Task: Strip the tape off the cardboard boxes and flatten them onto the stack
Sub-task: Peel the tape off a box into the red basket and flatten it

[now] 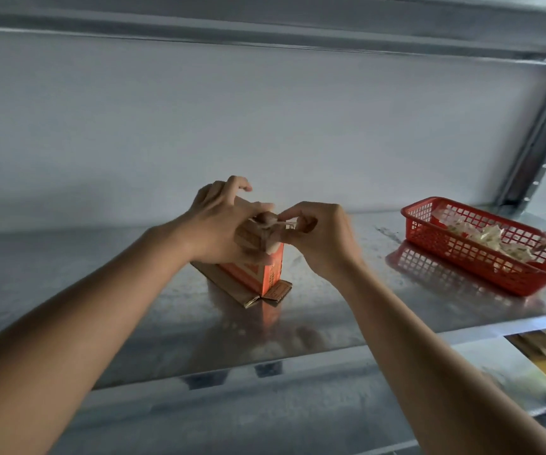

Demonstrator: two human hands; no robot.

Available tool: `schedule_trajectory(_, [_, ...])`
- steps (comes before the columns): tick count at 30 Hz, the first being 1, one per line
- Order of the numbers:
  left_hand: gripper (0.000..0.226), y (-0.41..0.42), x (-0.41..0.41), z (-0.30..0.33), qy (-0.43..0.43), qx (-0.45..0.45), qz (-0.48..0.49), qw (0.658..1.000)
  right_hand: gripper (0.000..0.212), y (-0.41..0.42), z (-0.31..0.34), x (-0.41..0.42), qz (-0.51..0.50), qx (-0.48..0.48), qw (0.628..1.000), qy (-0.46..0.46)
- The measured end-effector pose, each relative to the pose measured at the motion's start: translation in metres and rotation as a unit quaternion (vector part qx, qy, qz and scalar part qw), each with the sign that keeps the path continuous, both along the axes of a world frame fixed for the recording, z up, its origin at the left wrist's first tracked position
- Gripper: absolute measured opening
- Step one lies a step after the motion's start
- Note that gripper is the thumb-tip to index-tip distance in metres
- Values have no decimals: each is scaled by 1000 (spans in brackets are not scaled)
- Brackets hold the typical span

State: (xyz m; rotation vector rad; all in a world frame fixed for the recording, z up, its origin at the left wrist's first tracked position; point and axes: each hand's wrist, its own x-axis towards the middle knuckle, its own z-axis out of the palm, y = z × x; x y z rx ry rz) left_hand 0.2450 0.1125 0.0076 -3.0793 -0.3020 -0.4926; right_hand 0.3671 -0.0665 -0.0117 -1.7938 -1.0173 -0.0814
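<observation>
Metal shelf carried a cardboard box beneath the hands; a red basket stood right of them.

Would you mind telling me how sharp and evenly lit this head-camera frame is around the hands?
Head view: motion blur smears the left hand and right hand over the orange box; the metal shelf mirrors box and red basket; the wide lens bows the upper beam; lighting is dim and soft.

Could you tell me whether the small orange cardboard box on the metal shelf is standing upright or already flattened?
Upright: the small orange cardboard box stands on the metal shelf, bottom flaps splayed out.
</observation>
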Motion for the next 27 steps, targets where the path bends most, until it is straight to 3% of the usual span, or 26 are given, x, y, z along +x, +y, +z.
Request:
schedule_trajectory(4, [80,16,4,-17,-48,12,-103,993,23,1,-4,3,-20,59,997,37])
schedule_trajectory(7, [79,9,12,-22,-80,17,-65,995,18,0,-6,6,-45,54,997,-8])
schedule_trajectory(11, [86,-11,27,-12,-28,38,7,999,4,-8,-4,12,-90,48,992,-80])
schedule_trajectory(18, [88,-18,38,-14,-34,26,47,998,8,-15,-12,6,-126,81,980,-133])
schedule_trajectory(25, [94,-17,42,-18,-46,31,48,997,6,-35,-22,5,-109,75,990,-57])
schedule_trajectory(27, [98,-16,42,-17,-46,24,42,998,8,-37,-23,4,-109,83,991,1])
